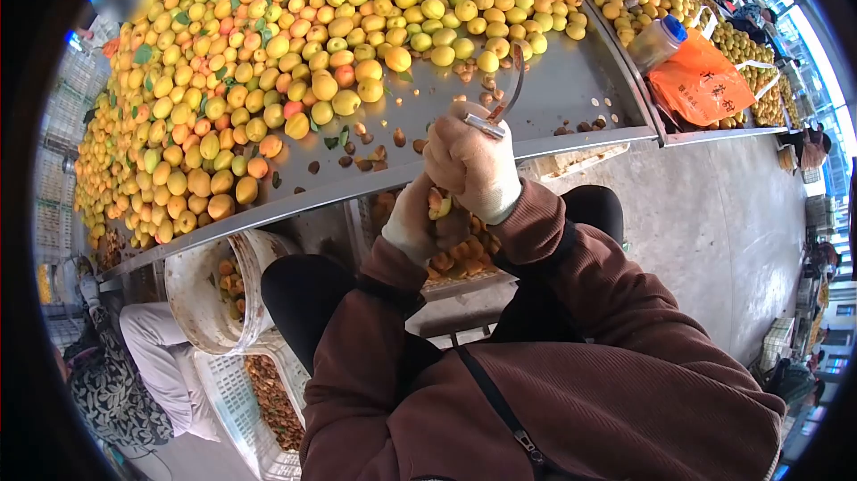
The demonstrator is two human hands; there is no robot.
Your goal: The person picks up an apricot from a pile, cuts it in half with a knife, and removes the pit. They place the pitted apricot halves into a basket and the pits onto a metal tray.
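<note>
- We see R hand (473, 164) closed tight round the handle of a curved knife (512, 86), blade pointing up over the metal table (571, 92).
- L hand (409, 220) grips an apricot (438, 204), just under R hand, above a tray of halves (464, 255).
- Loose pits (486, 86) lie nr the blade.

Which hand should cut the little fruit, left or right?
Probably the right. The right hand grips the curved knife, just above the apricot that the left hand holds.
</note>
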